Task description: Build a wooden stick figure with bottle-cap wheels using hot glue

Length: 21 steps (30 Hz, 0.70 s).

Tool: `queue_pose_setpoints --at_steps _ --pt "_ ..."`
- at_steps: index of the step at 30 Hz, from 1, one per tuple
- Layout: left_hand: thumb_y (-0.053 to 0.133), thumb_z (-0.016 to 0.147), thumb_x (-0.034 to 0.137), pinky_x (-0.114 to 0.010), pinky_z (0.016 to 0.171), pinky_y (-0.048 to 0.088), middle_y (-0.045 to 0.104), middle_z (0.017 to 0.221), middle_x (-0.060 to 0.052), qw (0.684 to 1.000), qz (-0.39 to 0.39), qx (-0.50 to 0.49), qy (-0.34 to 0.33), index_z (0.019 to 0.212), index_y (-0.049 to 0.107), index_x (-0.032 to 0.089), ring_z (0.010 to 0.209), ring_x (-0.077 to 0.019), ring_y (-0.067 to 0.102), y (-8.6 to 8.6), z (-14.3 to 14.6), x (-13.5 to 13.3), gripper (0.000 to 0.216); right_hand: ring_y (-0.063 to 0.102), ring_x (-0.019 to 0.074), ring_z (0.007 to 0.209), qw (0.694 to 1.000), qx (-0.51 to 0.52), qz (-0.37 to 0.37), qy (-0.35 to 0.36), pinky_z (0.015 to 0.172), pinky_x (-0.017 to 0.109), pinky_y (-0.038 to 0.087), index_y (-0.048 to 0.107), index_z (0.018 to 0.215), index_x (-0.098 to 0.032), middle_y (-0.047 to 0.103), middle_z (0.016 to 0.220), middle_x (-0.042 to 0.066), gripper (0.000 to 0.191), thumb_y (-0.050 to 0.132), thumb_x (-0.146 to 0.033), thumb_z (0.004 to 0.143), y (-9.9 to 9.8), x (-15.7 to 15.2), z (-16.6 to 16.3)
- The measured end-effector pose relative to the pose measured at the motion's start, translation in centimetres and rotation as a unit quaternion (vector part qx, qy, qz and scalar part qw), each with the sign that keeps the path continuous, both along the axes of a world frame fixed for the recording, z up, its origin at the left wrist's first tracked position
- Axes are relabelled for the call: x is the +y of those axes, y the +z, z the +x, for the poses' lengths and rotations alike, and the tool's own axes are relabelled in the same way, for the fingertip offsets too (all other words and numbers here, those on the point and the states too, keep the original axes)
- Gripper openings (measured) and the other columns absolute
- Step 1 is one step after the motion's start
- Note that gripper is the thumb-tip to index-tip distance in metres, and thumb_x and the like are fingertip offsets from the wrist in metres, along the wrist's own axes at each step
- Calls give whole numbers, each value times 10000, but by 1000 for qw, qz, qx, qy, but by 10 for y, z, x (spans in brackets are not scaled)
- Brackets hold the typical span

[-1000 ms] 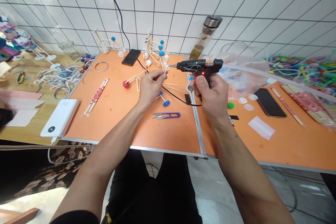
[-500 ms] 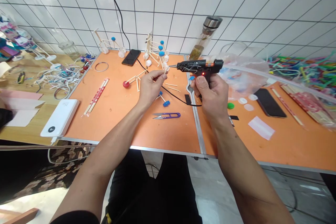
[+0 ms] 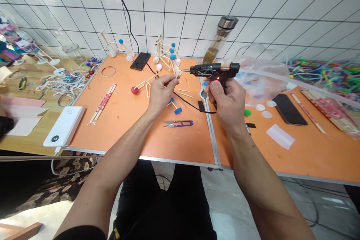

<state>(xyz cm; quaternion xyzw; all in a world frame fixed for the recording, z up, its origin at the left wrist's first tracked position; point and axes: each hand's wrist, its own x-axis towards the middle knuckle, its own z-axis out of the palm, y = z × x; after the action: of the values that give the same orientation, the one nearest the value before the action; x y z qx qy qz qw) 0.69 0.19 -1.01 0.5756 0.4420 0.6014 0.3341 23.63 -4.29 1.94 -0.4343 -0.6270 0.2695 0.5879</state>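
Note:
My right hand (image 3: 226, 99) grips a black hot glue gun (image 3: 213, 70) with a red light lit, its nozzle pointing left. My left hand (image 3: 161, 90) pinches a thin wooden stick (image 3: 172, 77) whose far end sits just under the nozzle tip. Both hands hover above the orange table (image 3: 126, 120). A black cord runs from the gun across the table toward the wall.
Purple thread snips (image 3: 178, 123) lie near the front. Stick-and-ball models (image 3: 165, 54) stand at the back beside a black phone (image 3: 140, 61). A red-ball stick piece (image 3: 140, 85), a white power bank (image 3: 64, 125), a glass bottle (image 3: 219, 41), another phone (image 3: 288, 109) and colourful straws (image 3: 329, 75) surround the area.
Almost nothing moved; the glue gun and my right hand shifted very slightly to the right, and the stick end stays at the nozzle.

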Motion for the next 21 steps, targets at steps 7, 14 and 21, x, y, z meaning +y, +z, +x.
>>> queue_pose_setpoints --at_steps 7,14,21 --pt "809 1127 194 -289 779 628 921 1060 -58 1000 11 6 -11 1135 979 259 901 -189 801 -3 -1 2 182 468 161 604 1000 -1 -4 2 553 341 356 752 922 -288 591 687 -25 636 826 -908 1038 2 -1 -1" --pt "787 1134 185 -294 783 637 925 1081 -60 1000 14 17 -18 1134 978 264 880 -181 788 -5 -2 4 207 453 158 602 1000 -7 -2 4 544 336 340 748 927 -284 562 674 -32 650 813 -920 1045 2 -2 0" --pt "764 1136 148 -277 770 651 924 1073 -67 999 4 -3 -33 1076 955 243 890 -178 797 2 1 1 222 468 157 613 1000 -2 5 13 544 338 353 750 932 -282 585 707 -28 646 822 -914 1043 -2 1 1"
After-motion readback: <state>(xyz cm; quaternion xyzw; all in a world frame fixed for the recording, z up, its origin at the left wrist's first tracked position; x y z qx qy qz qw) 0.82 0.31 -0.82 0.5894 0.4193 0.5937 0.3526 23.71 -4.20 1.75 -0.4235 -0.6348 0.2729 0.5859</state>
